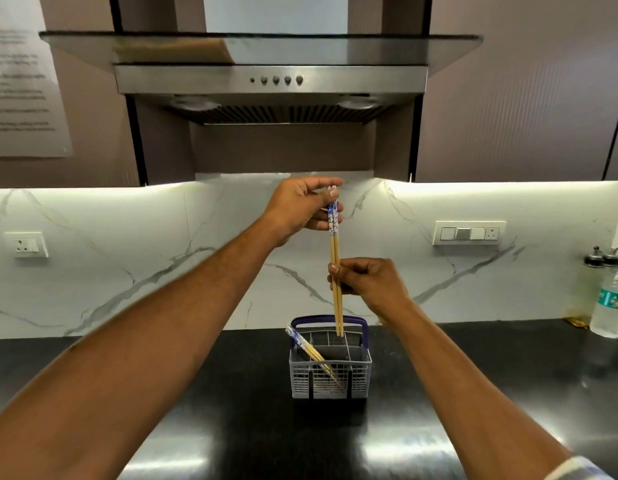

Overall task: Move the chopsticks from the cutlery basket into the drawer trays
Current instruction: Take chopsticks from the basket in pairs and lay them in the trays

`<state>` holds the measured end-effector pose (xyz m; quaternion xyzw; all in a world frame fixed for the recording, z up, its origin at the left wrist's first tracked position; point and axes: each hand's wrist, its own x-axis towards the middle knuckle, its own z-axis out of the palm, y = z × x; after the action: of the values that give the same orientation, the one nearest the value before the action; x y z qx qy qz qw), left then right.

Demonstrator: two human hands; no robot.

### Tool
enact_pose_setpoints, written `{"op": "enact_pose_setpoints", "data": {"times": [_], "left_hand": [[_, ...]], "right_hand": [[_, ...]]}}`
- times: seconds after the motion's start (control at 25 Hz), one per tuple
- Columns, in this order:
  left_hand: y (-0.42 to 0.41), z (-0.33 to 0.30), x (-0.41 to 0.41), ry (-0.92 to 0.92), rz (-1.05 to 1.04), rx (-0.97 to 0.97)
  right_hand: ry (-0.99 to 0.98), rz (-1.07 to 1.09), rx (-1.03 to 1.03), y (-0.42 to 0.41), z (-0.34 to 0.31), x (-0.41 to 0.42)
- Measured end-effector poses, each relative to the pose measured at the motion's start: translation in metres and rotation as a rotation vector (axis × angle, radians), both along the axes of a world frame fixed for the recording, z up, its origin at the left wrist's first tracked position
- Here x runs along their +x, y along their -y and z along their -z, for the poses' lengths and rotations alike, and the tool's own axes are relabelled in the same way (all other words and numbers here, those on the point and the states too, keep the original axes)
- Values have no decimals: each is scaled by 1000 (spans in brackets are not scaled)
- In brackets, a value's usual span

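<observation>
A grey cutlery basket point(330, 375) with a purple handle stands on the black counter. A pair of wooden chopsticks point(336, 251) with blue-and-white tops hangs upright above it, tips just at the basket's rim. My left hand point(300, 209) pinches the patterned top end. My right hand point(370, 282) grips the wooden shafts lower down. More chopsticks point(306, 346) of the same kind lean to the left inside the basket. No drawer or tray is in view.
The glossy black counter point(231, 427) runs along a marble backsplash. A water bottle point(610, 303) and two small dispensers point(600, 258) stand at the far right. A steel hood point(269, 81) hangs overhead. Wall sockets sit left point(27, 244) and right point(468, 233).
</observation>
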<state>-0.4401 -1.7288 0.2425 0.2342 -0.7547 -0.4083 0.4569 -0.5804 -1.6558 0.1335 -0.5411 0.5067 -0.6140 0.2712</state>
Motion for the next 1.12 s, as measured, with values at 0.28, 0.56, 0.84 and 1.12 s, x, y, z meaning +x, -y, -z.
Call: {"op": "enact_pose_setpoints", "data": {"times": [0.28,0.56,0.84,1.12], "left_hand": [[-8,13,0,-58,-1,101],[-4,100,8,-25,19,322],[-48,323,15,107,45,784],[-151,491,36,259,-73,1136]], "right_hand": [[-15,22,11,-1,7,2],[-1,5,215,-16,87,6],[67,-38,638,-96,281,24],[51,21,1104,-191,430,59]]}}
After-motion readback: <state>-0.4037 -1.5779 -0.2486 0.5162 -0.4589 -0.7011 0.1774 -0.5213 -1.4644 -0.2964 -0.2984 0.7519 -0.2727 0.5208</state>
